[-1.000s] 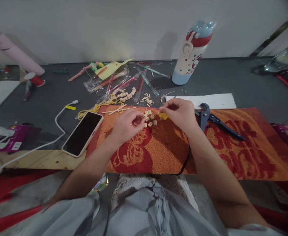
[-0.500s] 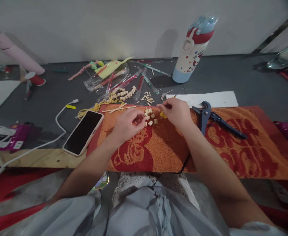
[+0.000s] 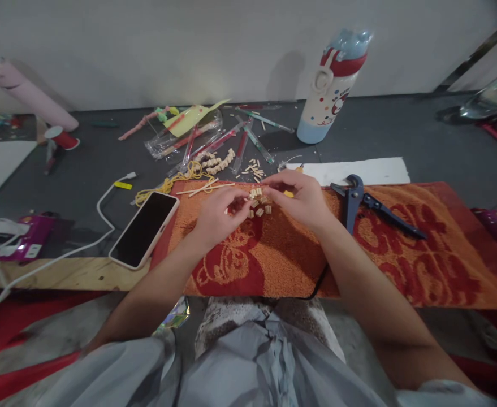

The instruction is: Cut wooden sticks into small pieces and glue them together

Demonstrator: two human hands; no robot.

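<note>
My left hand [image 3: 224,213] is closed in a pinch at the left side of several small pale wooden pieces [image 3: 260,211] on the orange and red towel [image 3: 294,254]. What its fingertips hold is too small to make out. From the right, my right hand [image 3: 299,195] reaches to the same pieces, thumb and fingers drawn together near the left fingertips. Whatever lies between its fingertips is partly hidden. A small yellow item [image 3: 289,194] shows under the right hand. Thin pale sticks [image 3: 206,187] lie just beyond the left hand.
A phone [image 3: 145,229] lies left of the towel, near a white cable [image 3: 104,195]. Blue cutters [image 3: 353,203] rest on the right. Behind are yellow cord [image 3: 163,185], joined wooden pieces [image 3: 220,163], plastic-wrapped sticks [image 3: 242,147], a white strip [image 3: 358,172] and a bottle [image 3: 331,93].
My right hand has moved left, from beside the yellow item to the wooden pieces, and its fingertips now meet near the left hand's. The left hand has hardly moved.
</note>
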